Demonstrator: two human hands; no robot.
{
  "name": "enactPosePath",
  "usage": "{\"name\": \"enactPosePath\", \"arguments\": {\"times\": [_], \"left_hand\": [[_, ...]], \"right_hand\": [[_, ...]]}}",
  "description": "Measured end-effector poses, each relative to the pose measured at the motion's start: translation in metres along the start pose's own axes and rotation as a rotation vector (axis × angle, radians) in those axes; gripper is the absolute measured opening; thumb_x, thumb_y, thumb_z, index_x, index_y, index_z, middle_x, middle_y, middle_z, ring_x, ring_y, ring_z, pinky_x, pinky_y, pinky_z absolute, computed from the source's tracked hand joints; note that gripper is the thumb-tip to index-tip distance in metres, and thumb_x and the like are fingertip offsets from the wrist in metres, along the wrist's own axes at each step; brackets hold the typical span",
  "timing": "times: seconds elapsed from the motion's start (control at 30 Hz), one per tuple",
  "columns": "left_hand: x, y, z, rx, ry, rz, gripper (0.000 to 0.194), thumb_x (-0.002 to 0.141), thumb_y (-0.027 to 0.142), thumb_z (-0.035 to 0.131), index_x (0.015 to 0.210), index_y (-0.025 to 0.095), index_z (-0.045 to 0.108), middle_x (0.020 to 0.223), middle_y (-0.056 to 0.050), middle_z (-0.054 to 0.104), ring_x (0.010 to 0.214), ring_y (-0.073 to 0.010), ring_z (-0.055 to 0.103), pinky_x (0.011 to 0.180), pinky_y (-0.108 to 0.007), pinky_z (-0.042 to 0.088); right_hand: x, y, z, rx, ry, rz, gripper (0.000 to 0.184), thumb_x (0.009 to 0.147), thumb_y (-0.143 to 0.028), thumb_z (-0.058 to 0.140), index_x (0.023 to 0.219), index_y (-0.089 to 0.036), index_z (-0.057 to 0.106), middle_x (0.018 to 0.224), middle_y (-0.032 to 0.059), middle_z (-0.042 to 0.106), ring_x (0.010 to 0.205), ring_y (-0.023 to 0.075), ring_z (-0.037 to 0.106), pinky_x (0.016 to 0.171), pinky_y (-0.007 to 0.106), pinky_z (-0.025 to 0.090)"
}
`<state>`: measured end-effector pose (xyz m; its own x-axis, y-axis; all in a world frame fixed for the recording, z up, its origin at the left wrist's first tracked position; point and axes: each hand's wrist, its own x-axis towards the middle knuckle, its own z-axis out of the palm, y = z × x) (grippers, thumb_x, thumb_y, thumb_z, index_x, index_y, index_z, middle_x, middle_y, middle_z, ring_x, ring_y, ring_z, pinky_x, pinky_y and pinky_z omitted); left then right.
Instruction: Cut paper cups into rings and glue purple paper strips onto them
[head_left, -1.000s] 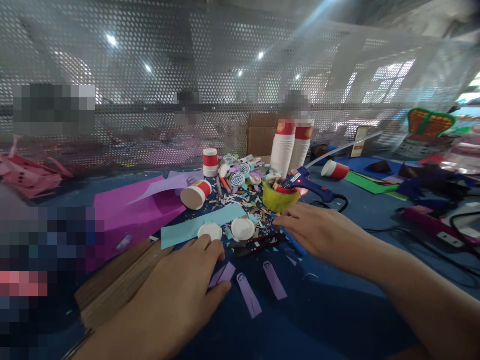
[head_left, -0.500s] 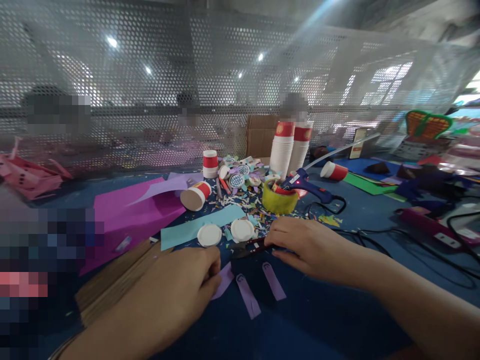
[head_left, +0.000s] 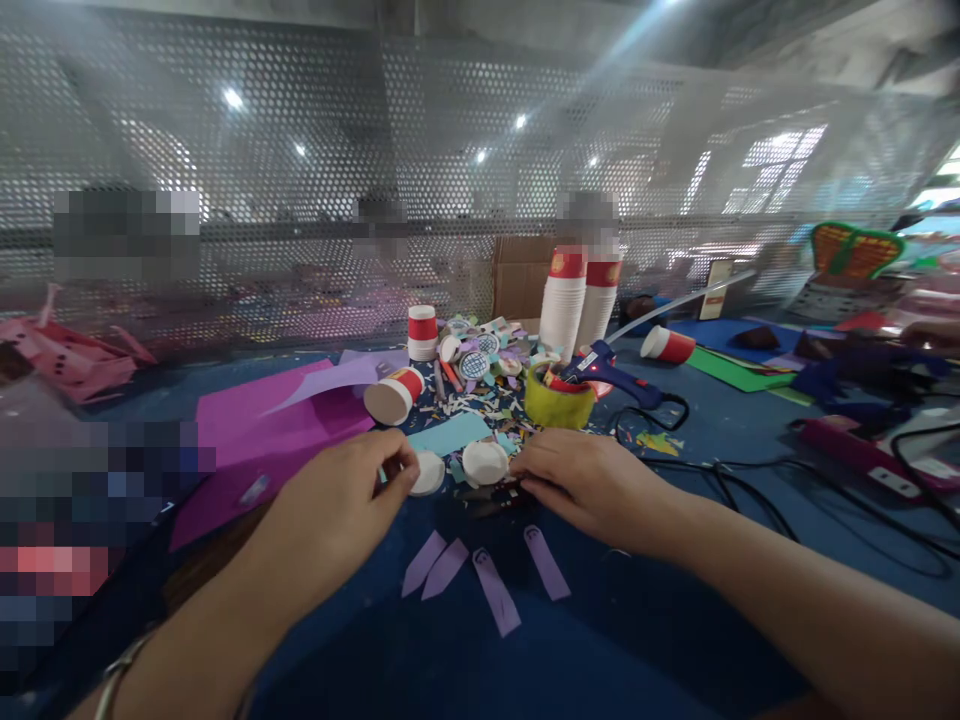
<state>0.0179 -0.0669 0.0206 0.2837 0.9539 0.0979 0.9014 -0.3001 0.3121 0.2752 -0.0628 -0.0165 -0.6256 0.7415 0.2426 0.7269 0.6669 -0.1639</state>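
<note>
Had four purple paper strips (head_left: 496,595) cut out on the table (head_left: 637,640), two marked, two plain. My left fingers (head_left: 394,497) sat narrow by a white disc (head_left: 430,474), right fingers (head_left: 546,457) bunched near the scissors (head_left: 484,506); couldn't tell if either gripped.

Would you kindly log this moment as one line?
left hand: at left white disc | right hand: beside right white disc | purple strips: four, on blue table

Both forearms (head_left: 765,570) slant inward, left grip (head_left: 341,495) curled with thumb near fingers (head_left: 397,450), right grip (head_left: 592,485) palm down
</note>
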Motion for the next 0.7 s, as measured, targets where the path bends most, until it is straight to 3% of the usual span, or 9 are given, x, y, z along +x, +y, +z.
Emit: {"name": "enactPosePath", "arguments": {"times": [0.13,0.3,0.5,0.7], "left_hand": [[0.009,-0.008,0.005,-0.044,0.082,0.031,0.028,0.088,0.034,0.048,0.108,0.021,0.062,0.112,-0.01,0.064,0.096,-0.0274,0.06,0.076,-0.038,0.044],[0.016,-0.017,0.004,-0.05,0.251,0.05,0.029,0.089,0.033,0.048,0.109,0.019,0.063,0.107,-0.01,0.063,0.097,-0.0272,0.059,0.082,-0.04,0.046],[0.018,-0.021,0.012,0.084,0.044,0.016,0.024,0.085,0.034,0.05,0.094,0.018,0.066,0.097,-0.011,0.066,0.096,-0.0304,0.059,0.08,-0.042,0.043],[0.02,-0.022,0.009,0.033,0.056,-0.015,0.018,0.085,0.03,0.045,0.079,0.02,0.058,0.077,-0.006,0.065,0.072,-0.0236,0.061,0.06,-0.033,0.038]], "right_hand": [[0.006,0.002,0.007,-0.033,0.035,0.0,0.019,0.093,-0.015,0.049,0.102,-0.016,0.065,0.092,0.008,0.066,0.086,0.0198,0.061,0.074,0.031,0.045],[0.012,0.005,0.012,-0.061,0.059,-0.034,0.019,0.091,-0.013,0.051,0.102,-0.016,0.065,0.091,0.0076,0.067,0.085,0.0187,0.061,0.072,0.029,0.045],[0.013,0.005,0.011,-0.07,0.095,-0.058,0.017,0.093,-0.014,0.048,0.09,-0.014,0.065,0.085,0.0075,0.064,0.08,0.0188,0.059,0.07,0.03,0.045],[0.008,0.006,-0.002,0.18,0.313,-0.015,0.013,0.094,-0.015,0.049,0.094,-0.018,0.061,0.088,0.0046,0.063,0.082,0.0161,0.058,0.074,0.028,0.046]]}}
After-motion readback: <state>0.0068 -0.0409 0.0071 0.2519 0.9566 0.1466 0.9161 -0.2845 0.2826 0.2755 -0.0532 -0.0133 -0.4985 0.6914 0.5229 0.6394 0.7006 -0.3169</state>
